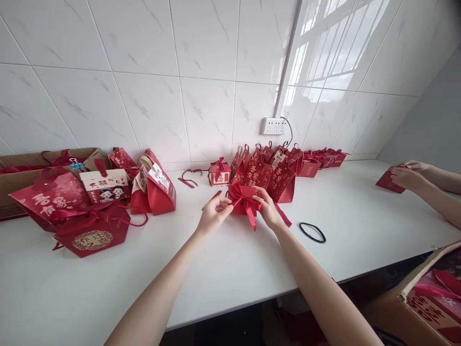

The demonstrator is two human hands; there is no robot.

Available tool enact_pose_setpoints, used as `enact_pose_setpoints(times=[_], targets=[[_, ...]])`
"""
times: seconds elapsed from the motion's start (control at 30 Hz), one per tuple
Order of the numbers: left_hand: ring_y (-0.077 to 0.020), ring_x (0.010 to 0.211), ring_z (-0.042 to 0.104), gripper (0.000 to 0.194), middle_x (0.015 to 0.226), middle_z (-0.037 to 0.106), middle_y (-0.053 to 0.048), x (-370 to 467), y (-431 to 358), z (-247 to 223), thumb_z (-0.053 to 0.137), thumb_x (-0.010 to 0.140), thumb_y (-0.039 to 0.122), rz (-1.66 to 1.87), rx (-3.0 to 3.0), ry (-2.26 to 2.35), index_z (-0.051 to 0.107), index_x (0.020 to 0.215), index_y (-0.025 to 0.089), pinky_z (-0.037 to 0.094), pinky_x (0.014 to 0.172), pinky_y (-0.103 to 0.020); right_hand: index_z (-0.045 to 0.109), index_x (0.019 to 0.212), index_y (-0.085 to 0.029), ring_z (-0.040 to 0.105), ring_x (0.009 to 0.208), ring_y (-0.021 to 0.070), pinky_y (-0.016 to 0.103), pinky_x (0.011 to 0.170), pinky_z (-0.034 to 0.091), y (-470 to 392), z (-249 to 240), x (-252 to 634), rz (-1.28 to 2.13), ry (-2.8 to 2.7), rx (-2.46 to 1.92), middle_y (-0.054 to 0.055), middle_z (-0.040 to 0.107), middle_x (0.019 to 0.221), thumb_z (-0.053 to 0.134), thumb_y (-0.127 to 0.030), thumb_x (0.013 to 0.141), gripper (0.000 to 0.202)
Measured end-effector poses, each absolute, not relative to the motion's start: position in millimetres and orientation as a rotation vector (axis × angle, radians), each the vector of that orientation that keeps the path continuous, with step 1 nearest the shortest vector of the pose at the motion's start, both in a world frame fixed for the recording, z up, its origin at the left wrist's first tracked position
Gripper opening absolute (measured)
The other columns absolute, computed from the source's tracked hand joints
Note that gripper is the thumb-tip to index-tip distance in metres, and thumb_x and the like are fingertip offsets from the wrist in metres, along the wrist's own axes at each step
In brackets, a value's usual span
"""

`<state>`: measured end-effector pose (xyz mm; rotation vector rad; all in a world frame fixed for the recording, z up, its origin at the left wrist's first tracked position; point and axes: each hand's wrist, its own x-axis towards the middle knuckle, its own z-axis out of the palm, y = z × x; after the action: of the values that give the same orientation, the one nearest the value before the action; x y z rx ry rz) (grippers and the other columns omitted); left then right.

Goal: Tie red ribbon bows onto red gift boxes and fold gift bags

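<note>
A: Start at the left. Any writing you can read?

B: A flat red hexagonal paper box [92, 234] carries a round gold emblem, too small to read. Behind it, a big red paper bag [50, 199] has large white Chinese brush characters, and a cream card box [105, 185] shows red characters above two cartoon figures. A red folded bag with a white printed tag [155, 187] stands just right of those; its print is too fine to read.

A: And what do the hands have?

B: The left hand [212, 216] pinches one loop of a red satin ribbon bow [245, 200] between thumb and fingertips. The right hand [267, 208] has its fingers closed on the bow's other side. The bow sits on top of a small red paper gift box [242, 205], which rests on the white tabletop [223, 259] near the middle, just in front of a row of small red printed bags [268, 170] with pale characters.

A: Room around it?

B: Bare white top lies in front, up to the near edge. A black elastic hair band [312, 232] lies near the right wrist. Far right, another person's hands [408, 174] touch a flat red card piece [388, 181], well apart. A brown cardboard carton [414, 298] sits below the table's right edge.
</note>
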<state>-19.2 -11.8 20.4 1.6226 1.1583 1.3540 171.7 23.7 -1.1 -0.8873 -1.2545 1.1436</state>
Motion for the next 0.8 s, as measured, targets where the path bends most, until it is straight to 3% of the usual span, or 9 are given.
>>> enact_pose_setpoints(times=[0.3, 0.53, 0.63, 0.7, 0.8], targets=[[-0.0127, 0.053, 0.056, 0.02, 0.059, 0.061, 0.002, -21, -15, 23, 0.068, 0.066, 0.035, 0.999, 1.724, 1.118, 0.058, 0.073, 0.019, 0.044, 0.055, -0.026, 0.055, 0.108, -0.029, 0.058, 0.104, 0.0249, 0.036, 0.077, 0.051, 23, 0, 174, 1.171, -1.248, -0.876, 0.002, 0.06, 0.12, 0.056, -0.037, 0.072, 0.037], [-0.0118, 0.046, 0.046, 0.037, 0.047, 0.049, 0.003, -22, -16, 25, 0.053, 0.079, 0.048, 1.096, 1.719, 1.184, 0.048, 0.056, 0.02, 0.036, 0.048, -0.024, 0.056, 0.108, -0.029, 0.06, 0.1, 0.0242, 0.037, 0.078, 0.05, 18, 4, 173, 1.199, -1.318, -0.858, 0.001, 0.062, 0.115, 0.055, -0.031, 0.068, 0.039], [-0.0128, 0.059, 0.051, 0.025, 0.064, 0.053, 0.002, -21, -15, 24, 0.059, 0.076, 0.045, 1.375, 1.7, 1.24, 0.053, 0.08, 0.02, 0.043, 0.057, -0.025, 0.057, 0.109, -0.029, 0.06, 0.099, 0.0239, 0.037, 0.082, 0.049, 11, 10, 169, 1.224, -1.388, -0.863, 0.001, 0.063, 0.114, 0.055, -0.029, 0.067, 0.042], [-0.0131, 0.067, 0.052, 0.037, 0.08, 0.054, 0.0, -19, -14, 23, 0.064, 0.072, 0.04, 1.556, 1.742, 1.248, 0.052, 0.103, 0.022, 0.047, 0.064, -0.026, 0.056, 0.111, -0.03, 0.06, 0.1, 0.0241, 0.037, 0.083, 0.048, 8, 12, 167, 1.258, -1.42, -0.857, 0.001, 0.065, 0.112, 0.056, -0.028, 0.067, 0.044], [-0.0118, 0.065, 0.05, 0.035, 0.088, 0.049, -0.002, -18, -12, 21, 0.065, 0.074, 0.035, 1.651, 1.834, 1.272, 0.056, 0.106, 0.025, 0.049, 0.065, -0.028, 0.053, 0.114, -0.031, 0.06, 0.101, 0.0237, 0.036, 0.083, 0.048, 6, 13, 165, 1.273, -1.427, -0.852, 0.001, 0.061, 0.119, 0.056, -0.027, 0.066, 0.048]])
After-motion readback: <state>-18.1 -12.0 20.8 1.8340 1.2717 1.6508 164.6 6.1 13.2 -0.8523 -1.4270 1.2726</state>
